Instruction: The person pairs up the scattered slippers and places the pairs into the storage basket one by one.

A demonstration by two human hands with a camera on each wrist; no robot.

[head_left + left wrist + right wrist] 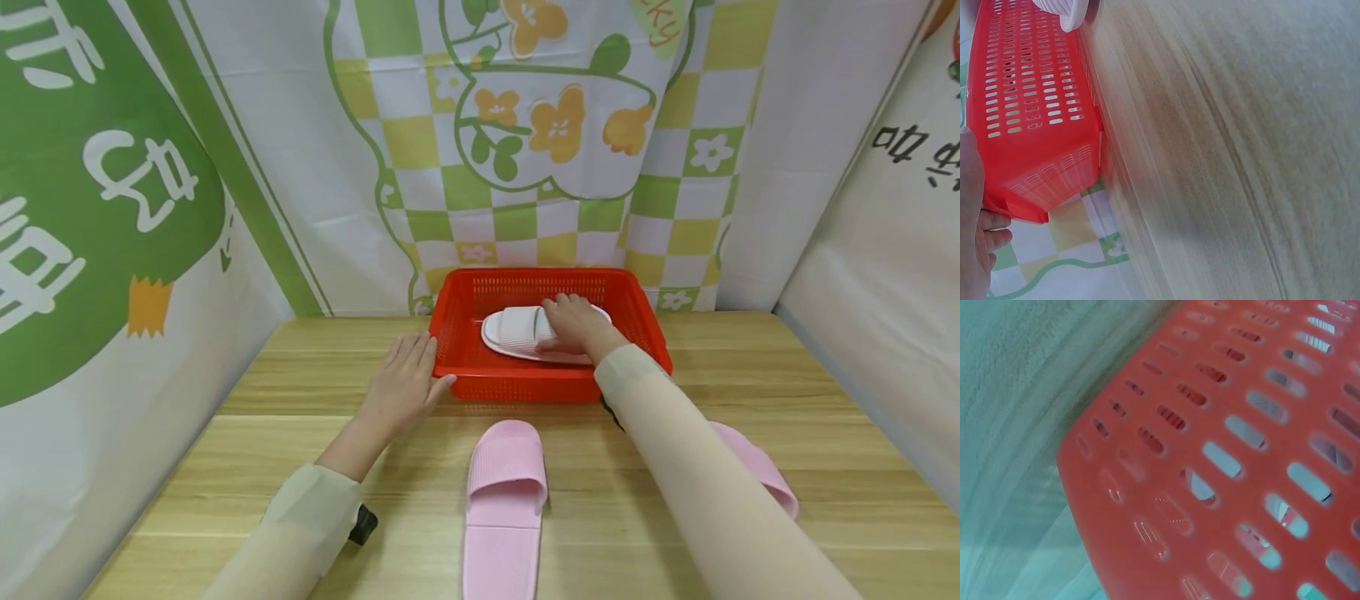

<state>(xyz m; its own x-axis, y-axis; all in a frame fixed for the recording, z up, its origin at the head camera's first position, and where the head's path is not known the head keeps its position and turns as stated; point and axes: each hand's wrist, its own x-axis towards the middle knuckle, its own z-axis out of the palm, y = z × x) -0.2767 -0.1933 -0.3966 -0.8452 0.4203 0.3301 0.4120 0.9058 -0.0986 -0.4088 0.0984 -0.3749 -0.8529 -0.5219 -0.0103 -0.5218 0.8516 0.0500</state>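
Right grip: right hand (573, 323) inside the red basket (480, 385), fingers curled over the white slipper (517, 330), grasping it from above.
Left grip: left hand (401, 387) released, fingers straight and together, flat on the worktop (247, 450), fingertips touching the basket's left front corner.
White slipper: one, lying sole-down in the basket, toe strap towards the left.
Pink slippers: two on the worktop in front of the basket; one pink slipper (504, 500) between the forearms, toe towards the basket; a second pink slipper (757, 467) largely hidden behind the right sleeve (697, 483).
Basket: one, slotted red plastic, at the back of the worktop against the checked cloth backdrop (525, 142).
Head view only: both hands, both pink slippers, the whole layout.
Left wrist view only: basket (1029, 112) outer side wall close up, fingertips (988, 240) by its corner, edge of white slipper (1072, 12) over the rim; blurred wood grain.
Right wrist view only: slotted basket wall (1241, 456) very close, blurred; hand itself not visible there.
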